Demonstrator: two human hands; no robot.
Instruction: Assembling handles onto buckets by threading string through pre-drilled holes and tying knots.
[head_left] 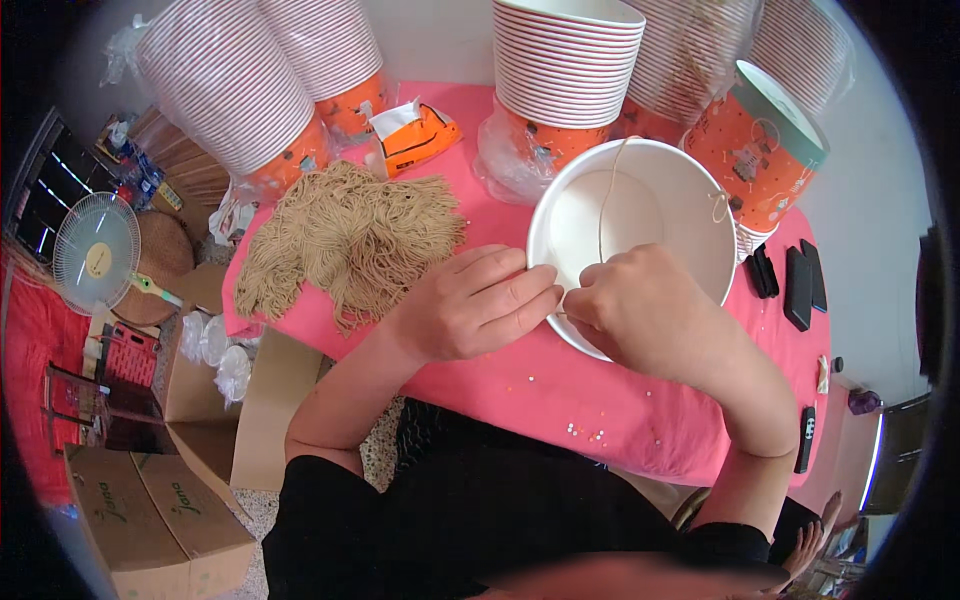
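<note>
Both hands meet at the near rim of a white paper bucket (640,215) lying on the pink bench (520,385). Left hand (470,300) curls on the rim, steadying it; right hand (640,305) pinches a tan string (603,205) running across the opening, with the string pile (350,235) close alongside.

Bucket (660,190): white paper, open mouth tipped toward the person, on the pink desk.
String (604,205): tan, thin, crossing the bucket's mouth, knotted at its right rim.

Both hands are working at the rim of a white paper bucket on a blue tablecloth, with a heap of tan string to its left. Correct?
Not quite: the head view shows the tablecloth is pink, not blue. The left hand and right hand are at the white paper bucket rim, tan string heap to its left.
</note>
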